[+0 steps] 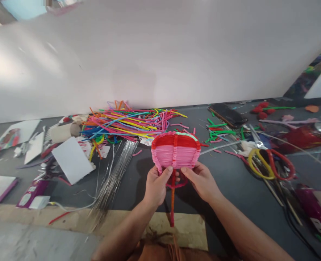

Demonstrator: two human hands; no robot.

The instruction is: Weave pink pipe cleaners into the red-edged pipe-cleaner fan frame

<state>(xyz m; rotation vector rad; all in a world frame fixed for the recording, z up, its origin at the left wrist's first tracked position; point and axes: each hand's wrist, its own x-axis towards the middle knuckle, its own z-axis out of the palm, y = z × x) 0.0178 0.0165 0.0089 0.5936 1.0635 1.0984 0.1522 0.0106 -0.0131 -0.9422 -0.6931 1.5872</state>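
Observation:
A fan-shaped pipe cleaner craft (186, 156) is held up over the table's front part. Pink rows fill its middle, with a red band above and a bit of pale green on the upper rim. A red and orange stem runs down from it. My left hand (157, 183) grips the lower left edge, thumb on the front. On the lower right edge my right hand (202, 179) pinches it the same way. Some fingers of both hands are hidden behind the craft.
Behind lies a heap of colourful pipe cleaners (128, 123), with a bundle of thin wires (114, 177) nearer. Scissors (269, 163) with yellow and red handles, a black case (228, 115) and green scraps (217, 134) lie right. A white card (73, 159) lies left.

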